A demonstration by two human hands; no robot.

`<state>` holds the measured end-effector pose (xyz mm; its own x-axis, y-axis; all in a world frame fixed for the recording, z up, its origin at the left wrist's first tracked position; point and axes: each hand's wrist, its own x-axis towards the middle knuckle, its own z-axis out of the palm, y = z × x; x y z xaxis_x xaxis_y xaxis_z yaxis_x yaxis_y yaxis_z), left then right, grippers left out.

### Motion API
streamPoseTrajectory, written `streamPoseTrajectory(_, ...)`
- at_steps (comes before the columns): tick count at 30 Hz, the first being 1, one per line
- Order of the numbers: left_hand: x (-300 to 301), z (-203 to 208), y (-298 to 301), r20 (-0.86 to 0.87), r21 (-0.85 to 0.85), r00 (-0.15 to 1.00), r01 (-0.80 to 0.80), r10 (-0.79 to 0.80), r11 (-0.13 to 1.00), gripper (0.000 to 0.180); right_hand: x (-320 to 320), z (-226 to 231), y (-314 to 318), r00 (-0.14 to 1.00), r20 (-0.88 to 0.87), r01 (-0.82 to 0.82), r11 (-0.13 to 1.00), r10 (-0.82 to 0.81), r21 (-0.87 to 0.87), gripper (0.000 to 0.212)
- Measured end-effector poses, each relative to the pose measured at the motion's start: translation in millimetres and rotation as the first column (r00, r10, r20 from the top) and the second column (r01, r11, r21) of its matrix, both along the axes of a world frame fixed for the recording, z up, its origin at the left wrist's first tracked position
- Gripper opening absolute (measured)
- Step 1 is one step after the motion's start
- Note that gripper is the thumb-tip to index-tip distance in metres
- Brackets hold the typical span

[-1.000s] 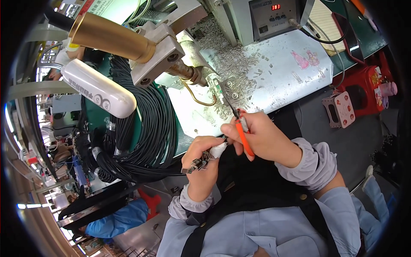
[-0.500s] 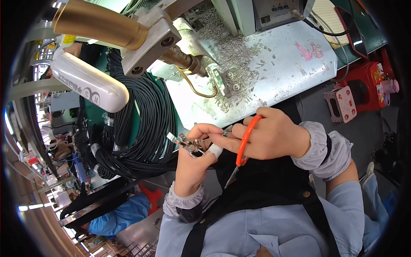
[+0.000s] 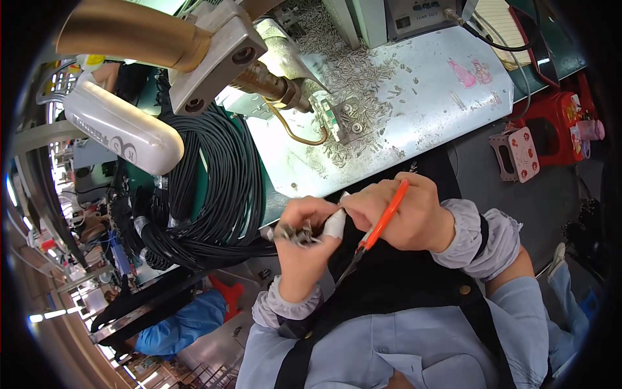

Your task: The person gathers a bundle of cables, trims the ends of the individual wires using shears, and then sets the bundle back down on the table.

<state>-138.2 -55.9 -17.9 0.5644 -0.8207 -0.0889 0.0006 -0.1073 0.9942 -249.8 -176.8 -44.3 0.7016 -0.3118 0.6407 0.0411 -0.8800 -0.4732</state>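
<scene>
My left hand [image 3: 299, 262] is closed around several small metal connectors [image 3: 297, 237], blurred by motion, that stick out across its palm. White tape wraps its thumb. My right hand [image 3: 418, 211] is closed, with orange-handled scissors [image 3: 387, 217] hanging in it, their blades pointing down toward my black apron [image 3: 389, 279]. The fingertips of both hands meet just in front of the metal bench plate [image 3: 414, 129]. Whatever is pinched between them is mostly hidden; only a small pale tip shows.
A machine head [image 3: 285, 91] stands over the plate, which is strewn with small metal pieces [image 3: 363, 71]. Coiled black cable [image 3: 223, 175] lies at left beneath a white rounded cylinder [image 3: 123, 126]. A red stool [image 3: 560, 129] and a small pink stool [image 3: 520, 155] stand at right.
Both hands have come slightly nearer to me, and their fingertips are now pressed together. The connectors in my left hand have shifted and blurred. The scissors remain in my right hand.
</scene>
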Motion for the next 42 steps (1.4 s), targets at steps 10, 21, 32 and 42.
streamPoseTrajectory(10, -7, 3, -1, -0.249, 0.067, 0.953, -0.158, 0.17, 0.985, 0.017, 2, 25, 12, 0.987, 0.141, -0.111, -0.314, 0.077, 0.943, 0.016)
streamPoseTrajectory(21, -8, 5, -6, -0.159, -0.076, 0.973, -0.182, 0.168, 0.98, 0.016, -8, 1, 13, 0.9, -0.419, 0.155, 0.813, 0.118, 0.562, 0.033)
streamPoseTrajectory(32, 35, -7, -45, -0.481, 0.021, 0.874, -0.066, 0.068, 0.998, 0.012, 0, -8, -1, 0.96, -0.18, 0.052, 0.497, 0.214, 0.866, 0.024)
streamPoseTrajectory(42, 63, -12, -71, -0.559, 0.033, 0.829, -0.009, 0.026, 0.999, 0.016, 50, -2, -53, 0.993, -0.117, 0.089, 0.455, 0.034, 0.886, 0.021)
